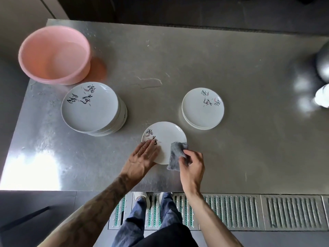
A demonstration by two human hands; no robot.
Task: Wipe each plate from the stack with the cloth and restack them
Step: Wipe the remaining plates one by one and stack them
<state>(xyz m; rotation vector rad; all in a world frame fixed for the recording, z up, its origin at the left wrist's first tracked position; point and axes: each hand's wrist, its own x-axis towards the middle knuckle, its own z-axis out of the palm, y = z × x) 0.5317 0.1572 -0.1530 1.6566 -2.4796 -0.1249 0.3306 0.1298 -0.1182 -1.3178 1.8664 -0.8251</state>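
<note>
A single plate (165,136) lies on the steel table (249,148) between a tall stack (89,107) at left and a short stack (203,109) at right. The left hand (142,157) rests flat on its near-left part, fingers straight and close together, hiding some painted script. The right hand (192,164) pinches a grey cloth (176,154) over the plate's near-right rim, which it covers. A shiny object (323,63) at the right edge is cut off and blurred

Single wide-angle head camera, close above table (195,56), looking steeply down, forward.
</note>
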